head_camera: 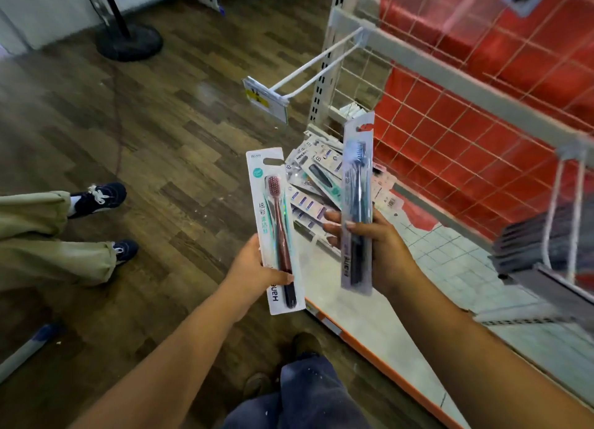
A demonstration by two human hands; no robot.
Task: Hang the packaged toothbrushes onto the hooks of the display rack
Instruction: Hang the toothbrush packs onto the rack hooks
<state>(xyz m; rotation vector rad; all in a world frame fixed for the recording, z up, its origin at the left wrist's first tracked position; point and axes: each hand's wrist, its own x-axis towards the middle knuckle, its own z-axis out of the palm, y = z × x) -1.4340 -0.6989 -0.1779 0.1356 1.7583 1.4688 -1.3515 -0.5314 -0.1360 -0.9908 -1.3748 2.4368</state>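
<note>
A person holds two packaged toothbrushes before a display rack (418, 62).

The left hand (254, 269) grips the red toothbrush pack (276, 229) at centre frame; the right hand (376, 242) pinches the blue toothbrush pack (357, 200) just right. An empty hook (316, 65) juts out above; more packs (316, 184) lie on the shelf (369, 300).

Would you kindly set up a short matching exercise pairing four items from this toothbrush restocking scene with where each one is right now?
Column 1
1. pink-bristled toothbrush pack
2. dark blue toothbrush pack
3. pile of toothbrush packs
4. price tag holder

Column 2
A. lying on the bottom shelf
B. held upright in the right hand
C. at the front end of the empty white hook
D. held upright in the left hand

Pairs: 1-D, 2-B, 3-A, 4-C
</note>
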